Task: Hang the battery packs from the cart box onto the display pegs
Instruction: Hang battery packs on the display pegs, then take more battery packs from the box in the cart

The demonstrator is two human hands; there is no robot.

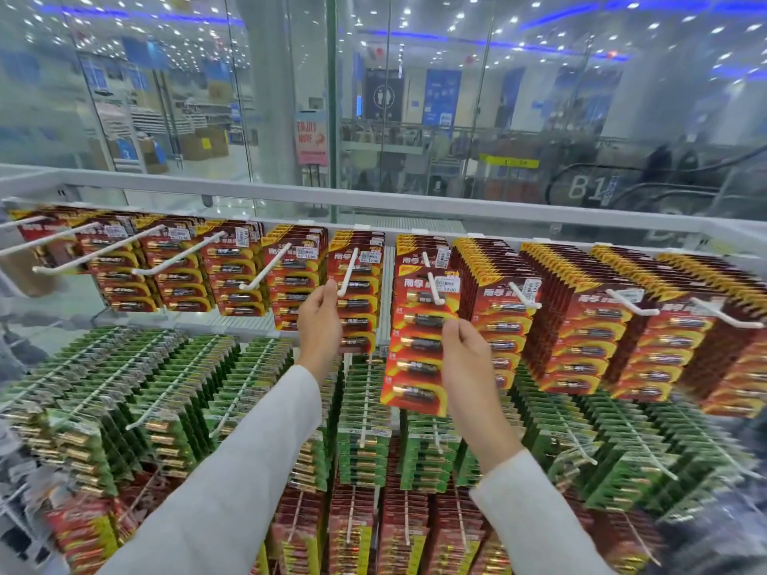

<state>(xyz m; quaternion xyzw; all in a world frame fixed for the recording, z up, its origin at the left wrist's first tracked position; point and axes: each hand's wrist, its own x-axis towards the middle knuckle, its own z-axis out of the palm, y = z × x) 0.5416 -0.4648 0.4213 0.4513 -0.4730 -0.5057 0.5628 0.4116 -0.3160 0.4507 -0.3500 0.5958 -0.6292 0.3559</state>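
Head view: a red battery pack hangs in the middle of the frame, a little to the right. Its top is on a white peg, close to the peg's bent tip. The right hand pinches the pack's right edge with thumb and fingers. More red packs hang behind it on the same peg.

The left hand is up just left of the middle, with its fingertips at the tip of the next peg. I cannot tell if it grips that peg or only touches it. Both arms wear white sleeves.

A long row of red packs fills the pegs from the left side to the right side. Rows of green packs hang below them, and more red ones show at the bottom. A white rail runs across above the pegs. Behind it, in the upper half, is a glass wall with a blurry shop beyond.
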